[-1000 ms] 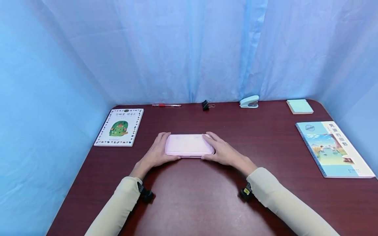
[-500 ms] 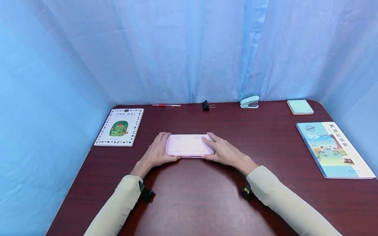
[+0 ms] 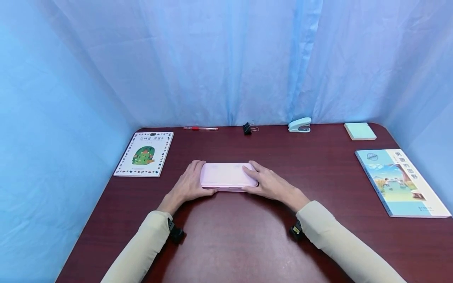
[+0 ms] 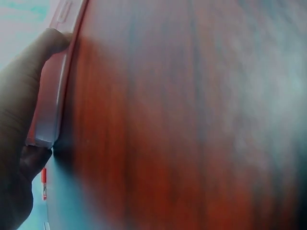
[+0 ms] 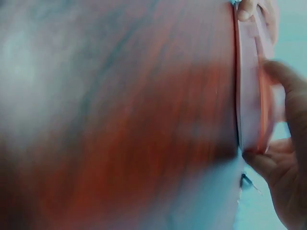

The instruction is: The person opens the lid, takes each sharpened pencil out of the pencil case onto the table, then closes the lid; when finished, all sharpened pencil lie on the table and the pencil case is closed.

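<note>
A pink pencil case (image 3: 228, 175) with rounded corners lies lengthwise across the middle of the dark red table. My left hand (image 3: 188, 182) grips its left end, thumb along the front side and the other fingers round the back. At the right end my right hand (image 3: 270, 184) holds the case, its index finger bent over the top. In the right wrist view, the right thumb is at the lid's edge, where a narrow line separates the lid from the body (image 5: 248, 91). The left thumb presses the front side (image 4: 52, 91) in the left wrist view.
Along the back edge lie a red pen (image 3: 201, 128), a black binder clip (image 3: 247, 129), a mint stapler (image 3: 299, 125) and a pale green notepad (image 3: 360, 131). A white book (image 3: 144, 154) is at left, a blue-and-white book (image 3: 402, 183) at right. Blue curtains (image 3: 226, 63) surround the table.
Both hands stay on the pencil case. Slightly more of its front side shows below the lid. The whole head view has shifted a little, so everything sits slightly lower.
</note>
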`<action>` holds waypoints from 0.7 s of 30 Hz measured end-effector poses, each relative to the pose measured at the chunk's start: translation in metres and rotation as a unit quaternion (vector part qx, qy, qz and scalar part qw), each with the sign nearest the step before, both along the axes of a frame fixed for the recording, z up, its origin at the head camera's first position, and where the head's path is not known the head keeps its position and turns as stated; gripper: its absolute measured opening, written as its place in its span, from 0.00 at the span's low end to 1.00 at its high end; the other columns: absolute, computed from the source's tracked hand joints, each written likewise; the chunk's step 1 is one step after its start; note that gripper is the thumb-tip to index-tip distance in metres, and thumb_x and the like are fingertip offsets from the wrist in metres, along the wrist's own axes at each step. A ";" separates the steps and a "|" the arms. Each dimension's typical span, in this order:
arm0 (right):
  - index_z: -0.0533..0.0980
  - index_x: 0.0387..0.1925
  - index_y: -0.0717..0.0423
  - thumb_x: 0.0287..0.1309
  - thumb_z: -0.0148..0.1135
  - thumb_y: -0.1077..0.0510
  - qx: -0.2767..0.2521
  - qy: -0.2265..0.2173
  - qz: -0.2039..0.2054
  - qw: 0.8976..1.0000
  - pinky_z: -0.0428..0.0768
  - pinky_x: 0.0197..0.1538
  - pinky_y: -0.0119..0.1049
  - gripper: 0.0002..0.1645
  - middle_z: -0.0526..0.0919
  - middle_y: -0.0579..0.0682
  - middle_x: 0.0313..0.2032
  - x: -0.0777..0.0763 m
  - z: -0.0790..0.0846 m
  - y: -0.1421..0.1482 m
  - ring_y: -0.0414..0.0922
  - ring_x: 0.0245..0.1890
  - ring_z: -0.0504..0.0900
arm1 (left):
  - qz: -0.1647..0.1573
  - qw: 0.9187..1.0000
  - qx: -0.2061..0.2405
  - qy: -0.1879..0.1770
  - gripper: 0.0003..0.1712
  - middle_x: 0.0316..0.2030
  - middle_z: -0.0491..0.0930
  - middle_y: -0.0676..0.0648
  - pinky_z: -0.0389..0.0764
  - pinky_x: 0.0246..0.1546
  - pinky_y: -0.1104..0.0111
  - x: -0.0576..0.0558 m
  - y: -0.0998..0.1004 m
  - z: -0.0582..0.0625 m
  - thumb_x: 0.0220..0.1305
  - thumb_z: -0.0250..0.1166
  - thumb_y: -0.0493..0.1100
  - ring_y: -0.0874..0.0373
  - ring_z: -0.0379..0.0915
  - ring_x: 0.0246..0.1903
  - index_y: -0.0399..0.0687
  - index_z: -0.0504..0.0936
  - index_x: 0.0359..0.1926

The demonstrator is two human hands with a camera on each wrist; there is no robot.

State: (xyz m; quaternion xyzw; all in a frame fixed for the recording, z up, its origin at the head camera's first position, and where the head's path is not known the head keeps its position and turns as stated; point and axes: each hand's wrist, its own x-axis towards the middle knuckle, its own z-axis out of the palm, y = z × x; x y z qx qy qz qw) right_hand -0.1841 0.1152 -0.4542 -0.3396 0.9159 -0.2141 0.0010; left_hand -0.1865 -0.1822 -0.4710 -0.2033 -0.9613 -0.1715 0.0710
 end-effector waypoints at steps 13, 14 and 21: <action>0.64 0.65 0.49 0.53 0.58 0.34 -0.019 -0.030 -0.013 0.999 0.69 0.57 0.46 0.42 0.64 0.57 0.63 -0.006 0.002 0.001 0.51 0.58 0.69 | -0.027 0.988 0.092 -0.120 0.58 0.58 0.61 0.49 0.62 0.59 0.59 -0.004 -0.014 0.007 0.37 0.72 0.66 0.56 0.58 0.56 0.45 0.58 0.65; 0.65 0.65 0.49 0.53 0.57 0.34 -0.026 -0.035 -0.015 0.999 0.68 0.57 0.47 0.42 0.65 0.57 0.62 -0.007 0.003 0.001 0.51 0.58 0.68 | -0.026 0.984 0.111 -0.135 0.58 0.59 0.60 0.49 0.61 0.60 0.58 -0.005 -0.017 0.007 0.37 0.73 0.64 0.56 0.57 0.57 0.47 0.57 0.66; 0.76 0.53 0.46 0.59 0.44 0.30 -0.119 -0.105 -0.096 0.983 0.71 0.52 0.42 0.34 0.80 0.47 0.47 -0.031 0.011 0.000 0.42 0.47 0.76 | -0.017 0.963 0.209 -0.168 0.69 0.64 0.59 0.44 0.58 0.61 0.56 -0.006 -0.024 0.001 0.32 0.78 0.57 0.53 0.56 0.63 0.54 0.43 0.71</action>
